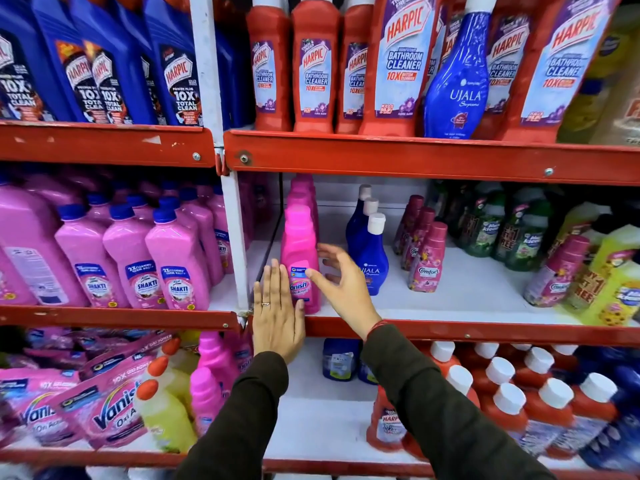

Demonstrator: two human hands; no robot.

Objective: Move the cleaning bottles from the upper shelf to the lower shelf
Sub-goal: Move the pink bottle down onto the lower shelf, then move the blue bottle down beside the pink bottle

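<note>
A row of pink Vanish bottles (300, 247) stands at the left end of the middle shelf (450, 332). My left hand (277, 317) is flat and open against the left side of the front bottle. My right hand (341, 282) is open with fingers spread just right of that bottle, thumb touching its label. Neither hand grips anything. Blue Ujala bottles (370, 258) stand in a row right of my right hand. On the upper shelf (415, 155), red Harpic bathroom cleaner bottles (313, 71) stand with one blue Ujala bottle (457, 81) among them.
Pink Shakti bottles (176, 268) fill the left bay. Maroon Comfort bottles (427, 258) and green bottles (485, 230) stand further right. Below, red Harpic bottles with white caps (540, 400), pink Vanish pouches (104, 410) and yellow bottles (162, 410) sit on the bottom shelf.
</note>
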